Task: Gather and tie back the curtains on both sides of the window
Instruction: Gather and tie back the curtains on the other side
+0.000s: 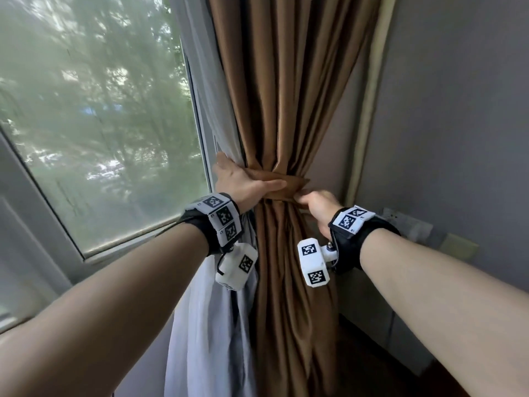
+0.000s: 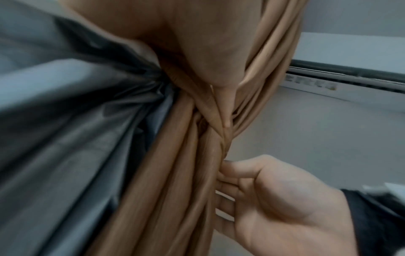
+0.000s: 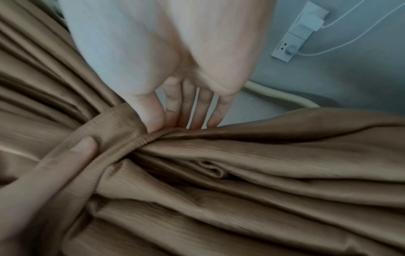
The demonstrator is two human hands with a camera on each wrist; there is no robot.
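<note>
Gripping the brown curtain [image 1: 286, 110] at its tieback [image 1: 289, 181], left hand [image 1: 243, 179] wrapped round, right hand [image 1: 317, 204] pinching.

Grey wall [image 1: 458, 110]; window [image 1: 100, 124] left, trees beyond; wall socket [image 3: 300, 32] with cables.

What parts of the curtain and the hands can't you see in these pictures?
- Tie band: head view, its back and its ends are hidden behind the brown curtain and both hands, so whether it is fastened cannot be told.
- Left hand: head view, its fingertips disappear behind the grey curtain.
- Right hand: head view, fingers tucked behind the bundle.
- Curtain tops and bottoms: cut off by the picture edges.
- The other side's curtain: outside every view.
</note>
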